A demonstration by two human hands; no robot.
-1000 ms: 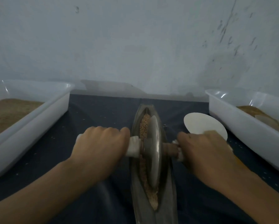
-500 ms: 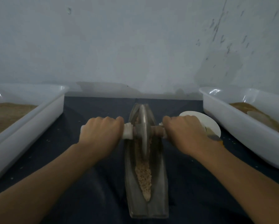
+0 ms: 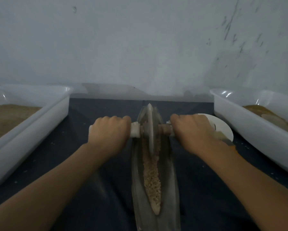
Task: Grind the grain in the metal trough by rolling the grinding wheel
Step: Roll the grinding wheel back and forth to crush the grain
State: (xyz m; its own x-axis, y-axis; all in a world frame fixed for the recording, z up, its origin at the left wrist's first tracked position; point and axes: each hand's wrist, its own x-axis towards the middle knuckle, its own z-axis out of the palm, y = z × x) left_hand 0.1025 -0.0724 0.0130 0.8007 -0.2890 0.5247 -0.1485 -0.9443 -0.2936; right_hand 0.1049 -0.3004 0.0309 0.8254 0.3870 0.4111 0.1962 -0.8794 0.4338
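Observation:
A long narrow metal trough (image 3: pixel 170 189) lies lengthwise on the dark cloth, pointing away from me. Coarse tan grain (image 3: pixel 152 177) fills its groove in the near half. The thin metal grinding wheel (image 3: pixel 150 129) stands upright in the trough's far end. An axle runs through it to both sides. My left hand (image 3: pixel 109 132) grips the white left handle (image 3: pixel 135 130). My right hand (image 3: pixel 192 130) grips the right handle, of which a brown stub (image 3: pixel 164 129) shows beside the wheel.
A white plastic tub (image 3: pixel 45 117) with brown ground grain stands at the left. Another white tub (image 3: pixel 236 120) with brown material stands at the right. A white round dish (image 3: pixel 223 126) lies behind my right hand. A pale wall rises close behind the cloth.
Both hands have pushed the wheel away from me, from the trough's middle to its far end. The grain in the near half is now uncovered.

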